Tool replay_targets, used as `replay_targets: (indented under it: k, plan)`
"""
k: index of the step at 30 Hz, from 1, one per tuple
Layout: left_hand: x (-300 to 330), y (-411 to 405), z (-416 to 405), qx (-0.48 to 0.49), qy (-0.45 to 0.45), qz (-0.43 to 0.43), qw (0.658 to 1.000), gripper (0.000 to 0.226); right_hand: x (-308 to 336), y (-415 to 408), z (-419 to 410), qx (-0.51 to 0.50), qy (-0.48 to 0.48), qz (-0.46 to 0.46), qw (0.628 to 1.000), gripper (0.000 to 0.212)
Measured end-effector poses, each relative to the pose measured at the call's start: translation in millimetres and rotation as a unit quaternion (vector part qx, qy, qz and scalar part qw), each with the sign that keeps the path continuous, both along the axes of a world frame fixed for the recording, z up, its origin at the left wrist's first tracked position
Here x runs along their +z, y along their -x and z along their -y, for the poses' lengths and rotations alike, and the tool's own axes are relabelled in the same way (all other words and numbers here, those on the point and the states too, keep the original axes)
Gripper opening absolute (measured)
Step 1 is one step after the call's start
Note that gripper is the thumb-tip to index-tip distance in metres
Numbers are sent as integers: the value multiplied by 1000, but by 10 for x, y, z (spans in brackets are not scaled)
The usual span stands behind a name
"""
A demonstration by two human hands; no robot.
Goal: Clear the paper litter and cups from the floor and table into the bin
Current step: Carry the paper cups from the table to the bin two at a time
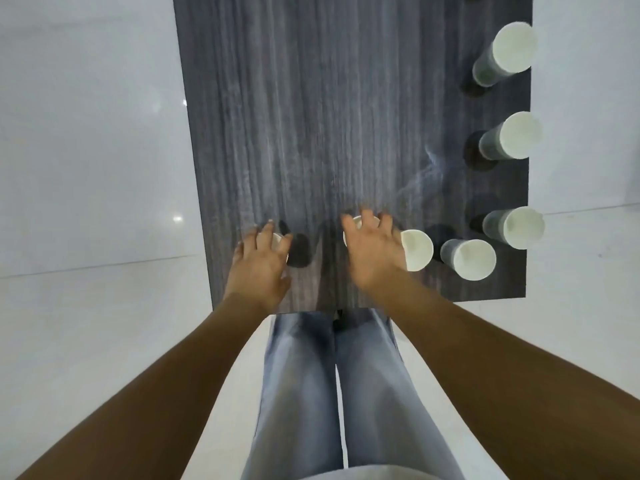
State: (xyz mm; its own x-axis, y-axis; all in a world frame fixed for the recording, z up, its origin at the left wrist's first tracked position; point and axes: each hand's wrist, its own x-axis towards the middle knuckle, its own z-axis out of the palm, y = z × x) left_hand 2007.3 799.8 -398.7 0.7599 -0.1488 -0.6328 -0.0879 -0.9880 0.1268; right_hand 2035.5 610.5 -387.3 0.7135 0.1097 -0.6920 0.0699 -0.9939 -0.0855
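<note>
Several white paper cups stand on a dark wood-grain table [311, 116]. My left hand [259, 268] lies over the top of one small cup [277, 239] near the table's front edge, its fingers curled round the rim; most of that cup is hidden. My right hand [374, 258] covers a second cup [356, 222] from above, fingers spread and bent round its rim. Another cup [418, 250] stands just right of that hand, touching or nearly touching it. No bin and no paper litter are in view.
More cups line the table's right edge: one at the front [473, 260], one behind it [523, 227], one mid-table [519, 135] and one far back [513, 47]. White glossy floor [86, 168] surrounds the table. My legs in blue jeans stand against the front edge.
</note>
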Motion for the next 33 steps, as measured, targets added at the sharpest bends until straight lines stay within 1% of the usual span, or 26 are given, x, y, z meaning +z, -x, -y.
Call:
replay_targets:
  k: [3, 6, 11, 13, 16, 20, 23, 26, 28, 31, 33]
  plan:
    - [-28, 34, -8, 14, 6, 16, 1000, 62, -11, 1, -47, 2, 5, -4, 1000, 73]
    - [40, 8, -62, 41, 26, 13, 999, 58, 72, -30, -104, 1, -9, -6, 1000, 68]
    - [520, -61, -216, 57, 41, 15, 997, 61, 475, -130, -279, -4, -29, -8, 1000, 57]
    - [802, -56, -269, 68, 40, 22, 997, 60, 715, -155, -375, -3, -44, 2, 999, 58]
    - [1218, 11, -320, 92, 33, 41, 994, 60, 1102, -117, -532, 56, -67, 10, 996, 55]
    - [1736, 266, -416, 182, 22, 64, 981, 60, 1601, 11, -713, 148, -83, 17, 985, 52]
    - [2020, 560, -476, 231, 10, 78, 970, 56, 1903, 96, -819, 190, -93, 28, 977, 52]
    - [2247, 905, -550, 294, 7, 84, 952, 53, 2183, 151, -993, 234, -96, 41, 967, 52]
    - [2403, 1165, -621, 351, 10, 91, 932, 53, 2368, 218, -1180, 254, -107, 42, 960, 54]
    - [2609, 1531, -771, 437, 19, 115, 892, 53, 2597, 377, -1573, 294, -118, 52, 947, 51]
    - [2741, 1824, -948, 487, 19, 131, 863, 54, 2729, 577, -1932, 337, -133, 59, 930, 49]
